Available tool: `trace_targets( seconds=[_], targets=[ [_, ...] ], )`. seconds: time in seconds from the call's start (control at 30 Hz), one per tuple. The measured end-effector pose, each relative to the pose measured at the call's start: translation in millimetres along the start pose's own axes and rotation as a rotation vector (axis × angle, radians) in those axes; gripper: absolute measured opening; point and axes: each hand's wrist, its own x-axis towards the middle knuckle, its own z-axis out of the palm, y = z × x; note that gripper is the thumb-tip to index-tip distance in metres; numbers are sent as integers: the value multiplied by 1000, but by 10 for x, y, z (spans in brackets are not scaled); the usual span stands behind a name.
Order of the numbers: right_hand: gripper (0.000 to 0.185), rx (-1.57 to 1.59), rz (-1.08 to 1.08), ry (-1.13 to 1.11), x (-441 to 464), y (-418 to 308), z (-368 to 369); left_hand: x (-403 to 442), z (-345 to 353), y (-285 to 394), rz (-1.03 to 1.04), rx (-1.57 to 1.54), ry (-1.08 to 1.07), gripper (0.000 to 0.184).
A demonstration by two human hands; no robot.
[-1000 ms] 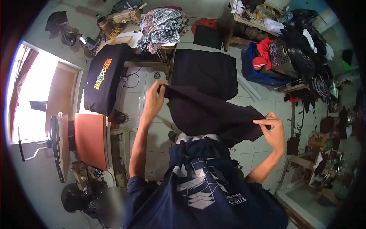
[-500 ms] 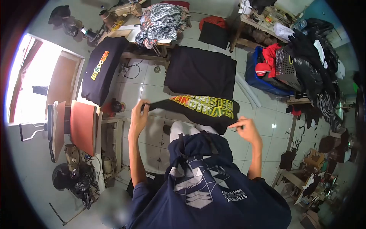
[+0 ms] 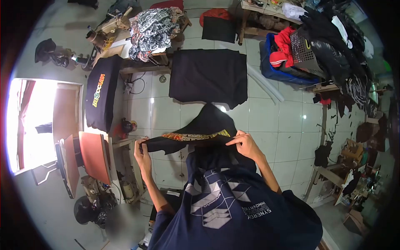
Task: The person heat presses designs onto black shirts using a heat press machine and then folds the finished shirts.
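My left hand (image 3: 143, 155) is closed on one end of a black printed cloth (image 3: 208, 121). The opposite end is pinched in my right hand (image 3: 246, 145), its index finger pointing along the edge. Between them the cloth hangs in front of my waist, its red and yellow lettering foreshortened into a narrow strip. Beyond it, a wide black cloth pile (image 3: 208, 77) lies low over the tiled floor; whether the held cloth touches it I cannot tell.
To the left are a black cloth with colourful lettering (image 3: 99, 93) and an orange-red board (image 3: 95, 157). A heap of patterned fabric (image 3: 154, 31) lies on a table at the back. A blue bin (image 3: 271, 68) with clothes stands right, near white rolls or tubes (image 3: 264, 85).
The printed cloth has been lifted off the black pile and drawn toward my body. My left hand moved lower and my right hand moved left. The view has shifted too.
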Motion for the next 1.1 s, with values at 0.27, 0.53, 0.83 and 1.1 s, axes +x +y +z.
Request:
trace_targets(
  seconds=[0.27,0.53,0.83,1.1],
  targets=[
    [24,765,212,-579,41,750,-367,-132,315,140,-36,-252,-97,20],
    [20,447,640,207,664,3088,304,-748,890,67,-73,208,-515,8],
    [33,264,684,771,1694,4981,1016,-1567,804,-400,-439,167,-545,13],
    [31,66,721,901,1798,4820,1142,-1808,766,-595,-583,179,-504,22]
  ],
)
